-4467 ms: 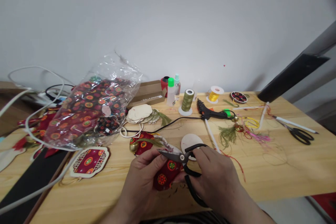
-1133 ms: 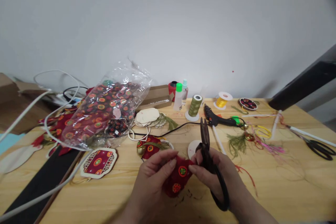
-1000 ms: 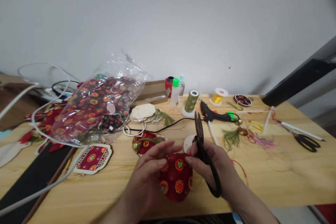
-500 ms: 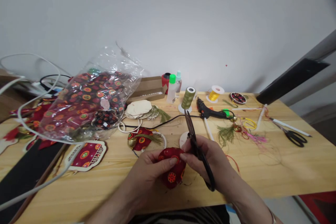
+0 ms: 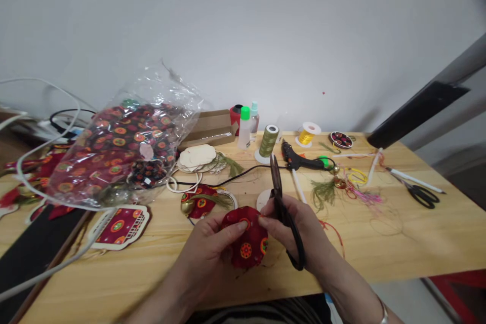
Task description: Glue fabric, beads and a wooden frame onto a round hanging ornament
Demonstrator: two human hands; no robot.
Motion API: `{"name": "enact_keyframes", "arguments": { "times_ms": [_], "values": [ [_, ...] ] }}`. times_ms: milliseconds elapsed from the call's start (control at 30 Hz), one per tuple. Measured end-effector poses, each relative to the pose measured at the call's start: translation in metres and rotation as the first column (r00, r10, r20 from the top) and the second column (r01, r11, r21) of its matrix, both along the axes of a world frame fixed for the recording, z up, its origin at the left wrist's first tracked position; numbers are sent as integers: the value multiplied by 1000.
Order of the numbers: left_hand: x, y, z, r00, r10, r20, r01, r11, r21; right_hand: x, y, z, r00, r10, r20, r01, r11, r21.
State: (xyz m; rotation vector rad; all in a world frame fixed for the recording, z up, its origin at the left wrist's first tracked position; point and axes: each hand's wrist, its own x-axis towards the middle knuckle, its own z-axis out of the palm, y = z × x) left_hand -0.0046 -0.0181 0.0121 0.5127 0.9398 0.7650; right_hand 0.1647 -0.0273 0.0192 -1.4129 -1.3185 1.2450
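A round red fabric piece (image 5: 246, 243) with orange and green dots sits between both hands above the table's near edge. My left hand (image 5: 212, 248) is closed on its left side, thumb on top. My right hand (image 5: 304, 235) pinches its right edge with the fingertips and also holds black scissors (image 5: 283, 207), whose closed blades point up and away. A pale wooden disc (image 5: 265, 198) lies just behind the right hand.
On the wooden table (image 5: 417, 243) lie a clear bag of red fabric (image 5: 125, 152), a framed fabric ornament (image 5: 119, 225), a glue gun (image 5: 299, 162), thread spools (image 5: 268, 142), glue bottles (image 5: 245, 129), tassels and a second pair of scissors (image 5: 419, 192). White cables (image 5: 45, 273) cross the left side.
Earlier the scissors cut at the fabric, blades pointing left. Now they stand upright in my right hand, and both hands have been turning the fabric piece.
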Motion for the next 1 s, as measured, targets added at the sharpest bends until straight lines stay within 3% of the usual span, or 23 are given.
{"name": "enact_keyframes", "arguments": {
  "times_ms": [233, 367, 500, 633, 833, 1000],
  "values": [
    [0, -1, 4, 994, -89, -69, 94, 993, 74, 0, 0, 2, 999, 22, 46, -23, 999, 30],
    [-1, 1, 6, 994, -5, -106, 13, 997, 76, 5, -5, 7, 972, -92, 218, 72, 992, 101],
    [-2, 7, 9, 991, 121, -52, -119, 991, 55, 4, -19, 13, 880, -76, 468, -35, 974, 225],
    [-2, 10, 9, 985, 172, -15, -171, 983, 61, -8, -31, 8, 742, -190, 643, -75, 929, 361],
    [-3, 8, 4, 971, 240, -2, -239, 967, 86, -19, -29, -9, 597, -343, 725, -100, 865, 491],
    [-1, 6, 6, 975, 220, 19, -221, 971, 90, -20, -27, -12, 573, -343, 745, -101, 871, 480]
  ]
}}
